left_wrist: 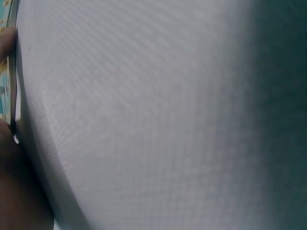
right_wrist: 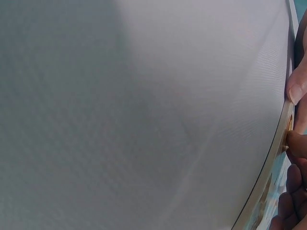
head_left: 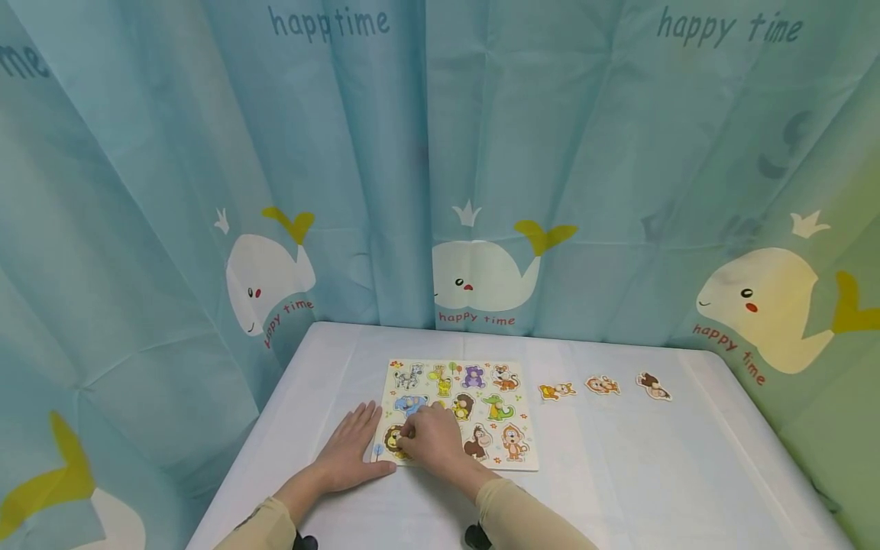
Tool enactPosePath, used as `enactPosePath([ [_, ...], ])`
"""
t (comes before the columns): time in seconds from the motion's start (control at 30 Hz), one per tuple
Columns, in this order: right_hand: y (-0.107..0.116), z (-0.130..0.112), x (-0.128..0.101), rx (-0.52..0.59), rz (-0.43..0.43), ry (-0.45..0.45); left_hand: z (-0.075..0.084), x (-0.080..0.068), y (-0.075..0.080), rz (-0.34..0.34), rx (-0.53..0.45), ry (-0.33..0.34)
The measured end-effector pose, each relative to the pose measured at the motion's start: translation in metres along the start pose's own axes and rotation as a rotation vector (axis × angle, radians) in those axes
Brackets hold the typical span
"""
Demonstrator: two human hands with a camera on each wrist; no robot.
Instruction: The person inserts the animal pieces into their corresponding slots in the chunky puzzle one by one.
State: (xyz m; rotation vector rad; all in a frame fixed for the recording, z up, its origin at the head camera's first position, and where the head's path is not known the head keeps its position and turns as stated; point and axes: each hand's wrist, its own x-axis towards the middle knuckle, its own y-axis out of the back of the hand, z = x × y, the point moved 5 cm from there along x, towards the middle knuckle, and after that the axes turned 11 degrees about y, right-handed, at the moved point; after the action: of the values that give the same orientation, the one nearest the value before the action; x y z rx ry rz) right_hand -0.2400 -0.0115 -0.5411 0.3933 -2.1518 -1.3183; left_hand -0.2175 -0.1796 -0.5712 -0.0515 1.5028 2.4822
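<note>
the right hand (head_left: 431, 438) curls its fingers onto the lion piece (head_left: 394, 441) — thin, light, stiff, best pinched by its edges — while the left hand (head_left: 352, 448) lies flat, steadying the puzzle board (head_left: 512, 412).

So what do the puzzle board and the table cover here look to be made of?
The puzzle board looks like wood or pressed board with a matte printed face: the right wrist view shows a thick, pale tan edge. The table cover seems to be a thin white non-woven or woven fabric: both wrist views show a fine, regular grid texture and soft creases. Neither can be confirmed by sight alone.
</note>
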Motion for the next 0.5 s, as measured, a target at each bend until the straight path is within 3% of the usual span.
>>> enactPosePath([
  [0.33,-0.0007,0.0021,-0.0003,0.006,-0.009,-0.01,-0.0003,0.0014,-0.001,-0.001,0.011,0.01],
  [0.5,0.0035,0.0033,-0.0038,0.064,-0.025,0.0,0.0014,-0.0023,0.0009,-0.004,-0.007,0.012],
])
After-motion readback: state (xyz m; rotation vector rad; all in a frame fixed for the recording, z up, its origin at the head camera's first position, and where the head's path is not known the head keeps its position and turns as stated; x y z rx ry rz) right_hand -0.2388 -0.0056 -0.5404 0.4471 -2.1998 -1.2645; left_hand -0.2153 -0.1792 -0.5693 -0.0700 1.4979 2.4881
